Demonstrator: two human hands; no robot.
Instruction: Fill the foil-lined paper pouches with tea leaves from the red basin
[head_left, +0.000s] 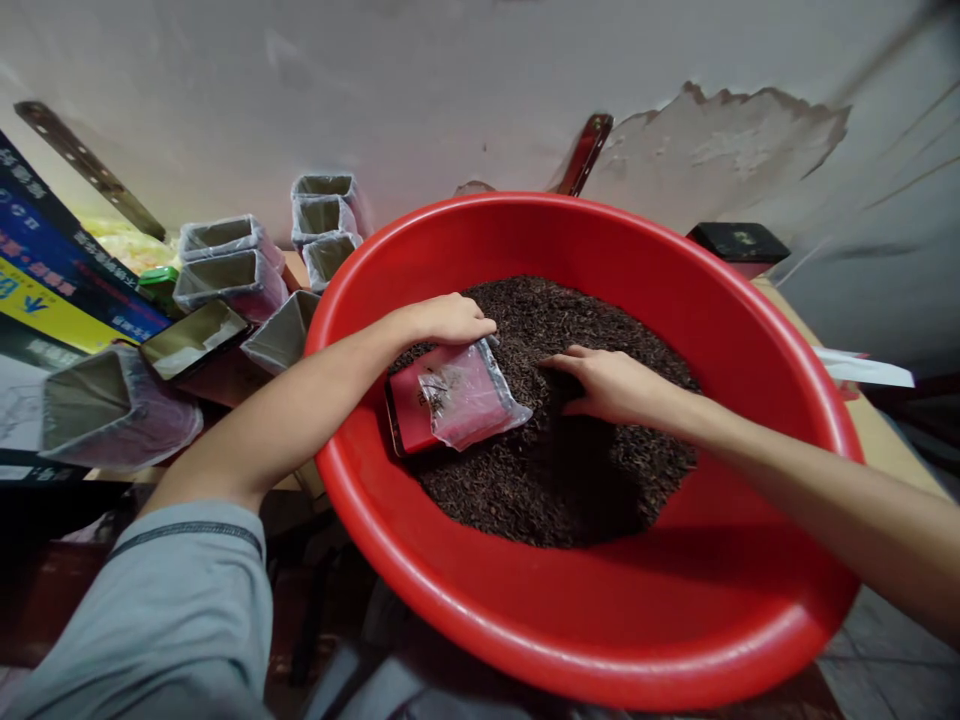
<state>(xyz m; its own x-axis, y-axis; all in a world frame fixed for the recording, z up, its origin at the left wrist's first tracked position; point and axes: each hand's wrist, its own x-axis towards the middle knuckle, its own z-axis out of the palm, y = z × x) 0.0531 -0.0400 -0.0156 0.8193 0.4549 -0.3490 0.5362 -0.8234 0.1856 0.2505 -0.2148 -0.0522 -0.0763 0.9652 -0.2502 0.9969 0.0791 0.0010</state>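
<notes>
Dark loose tea leaves [525, 500] cover the bottom of a large red plastic basin [585, 610]. A red tin [411, 412] lies on its side on the leaves, its mouth facing right. Clear plastic bag film [476, 400] is folded out over the tin's mouth, with some bits of leaf on it. My left hand [454, 320] grips the tin's upper side near the mouth. To the right of that mouth, my right hand [600, 380] reaches down to the leaves, thumb and fingers apart; whether leaves lie under its palm is hidden.
Several plastic-lined tins [232, 280] stand left of and behind the basin, with one lined tin [112, 410] nearer me. Printed cardboard boxes [45, 270] lean at far left. A black-topped box [739, 243] sits behind right. Peeling wall [420, 100] rises close behind.
</notes>
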